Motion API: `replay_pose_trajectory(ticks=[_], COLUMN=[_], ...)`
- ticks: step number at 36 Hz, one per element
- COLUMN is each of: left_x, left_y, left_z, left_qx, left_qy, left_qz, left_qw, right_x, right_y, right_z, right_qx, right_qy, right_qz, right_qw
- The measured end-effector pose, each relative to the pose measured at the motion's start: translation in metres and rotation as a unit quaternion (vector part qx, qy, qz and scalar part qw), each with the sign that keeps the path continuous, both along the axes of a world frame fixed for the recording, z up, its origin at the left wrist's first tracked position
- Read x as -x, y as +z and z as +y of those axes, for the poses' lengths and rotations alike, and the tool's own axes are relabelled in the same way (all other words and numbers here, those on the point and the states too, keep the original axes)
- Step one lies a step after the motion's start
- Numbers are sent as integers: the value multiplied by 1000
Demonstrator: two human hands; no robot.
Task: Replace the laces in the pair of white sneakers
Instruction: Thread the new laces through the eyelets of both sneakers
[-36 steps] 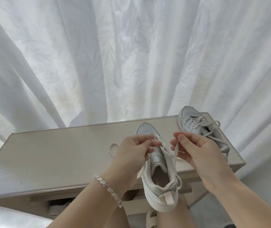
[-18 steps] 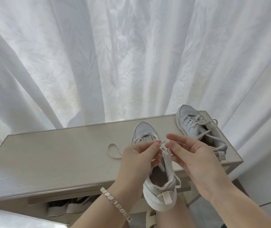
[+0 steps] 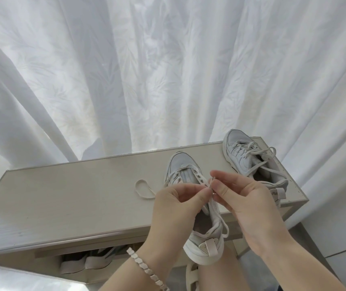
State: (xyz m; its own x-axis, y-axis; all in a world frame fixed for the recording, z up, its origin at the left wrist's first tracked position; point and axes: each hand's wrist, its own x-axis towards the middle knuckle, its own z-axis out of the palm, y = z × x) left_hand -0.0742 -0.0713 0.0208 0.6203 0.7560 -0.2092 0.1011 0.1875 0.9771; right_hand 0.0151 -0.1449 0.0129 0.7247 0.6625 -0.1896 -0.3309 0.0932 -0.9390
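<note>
1. the sneaker [image 3: 183, 171] lies on the cabinet [image 3: 73, 196], toe away from the person and heel hanging over the near edge. its long axis runs almost straight outward from the person.
2. both hands meet above its tongue, just nearer the person than the open eyelets [image 3: 198, 177] of its right row.
3. the left hand [image 3: 176, 208] has thumb and forefinger closed on the lace [image 3: 211, 184]. the right hand [image 3: 243, 202] pinches the same lace at its tip, just beside, with the other fingers loosely curled.
4. the tip points up and away, toward the eyelets. i cannot tell which hole it is meant for.
5. the next move looks like a short push away from the person, and the right hand is nearer that row.
6. left of the sneaker a slack loop [image 3: 141, 189] lies flat on the cabinet. to its right and farther off sits the other sneaker [image 3: 243, 156], loosely laced.
</note>
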Motion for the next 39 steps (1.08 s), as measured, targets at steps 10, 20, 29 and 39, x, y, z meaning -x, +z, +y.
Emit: replay_pose_trajectory(ticks=[10, 20, 29, 39], left_x=[0, 1, -1, -23], left_y=[-3, -5, -4, 5], left_z=[2, 6, 10, 22], left_qx=[-45, -74, -61, -115], left_qy=[-33, -52, -110, -159], left_qz=[-7, -9, 4, 12], left_qw=[998, 996, 992, 980], right_x=[-1, -2, -5, -39], right_y=[3, 6, 13, 34], right_z=[-3, -5, -2, 29], right_qx=[-6, -13, 10, -1], right_qy=[5, 21, 7, -59], right_qz=[-31, -22, -94, -92], right_qw=[999, 999, 996, 994])
